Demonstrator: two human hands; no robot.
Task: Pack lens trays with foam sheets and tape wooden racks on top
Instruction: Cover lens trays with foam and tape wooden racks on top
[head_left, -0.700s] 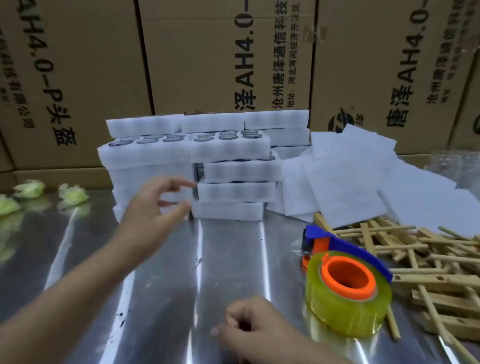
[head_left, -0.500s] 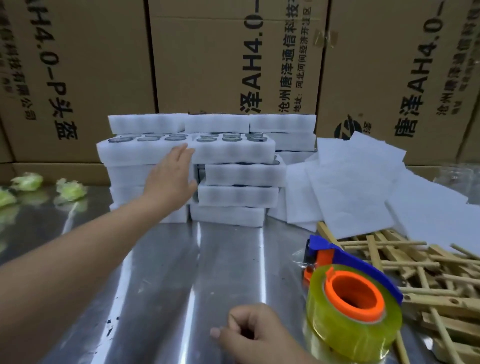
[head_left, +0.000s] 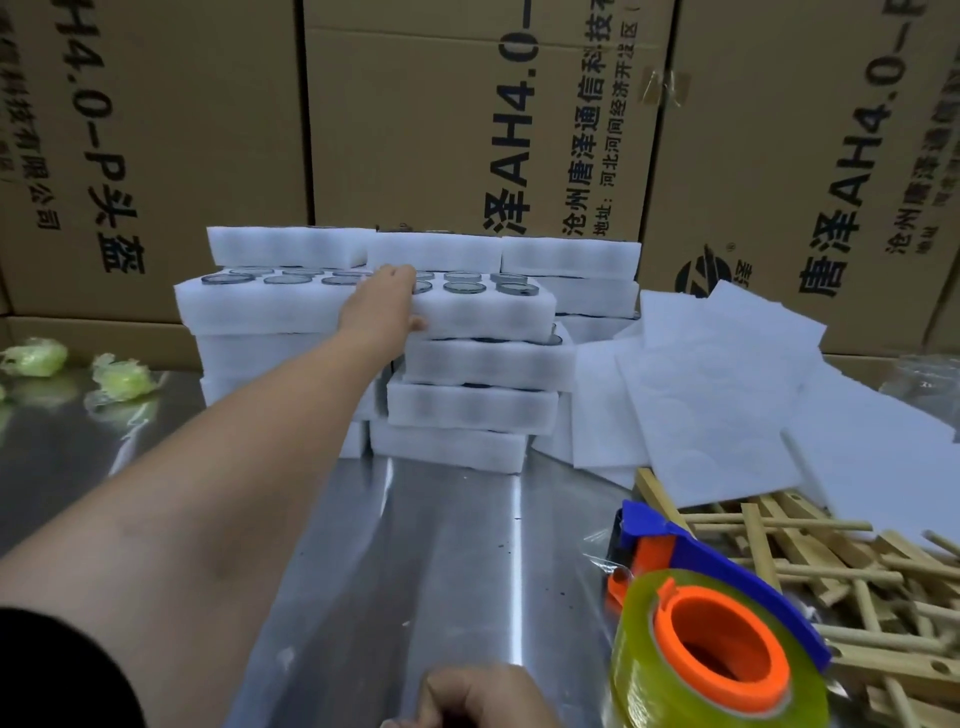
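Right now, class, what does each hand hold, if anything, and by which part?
The left hand grips the top lens tray at its near left corner, fingers on top, thumb on the front. The right hand is curled, holding nothing visible.

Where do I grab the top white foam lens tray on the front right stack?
Best grip: the left end of the top white foam lens tray, from the front, thumb on its plain front wall; round glass lenses lie exposed in its top.

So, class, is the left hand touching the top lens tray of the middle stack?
Touching. The head view shows the left hand gripping the lens tray: fingers on top, thumb against its front face.
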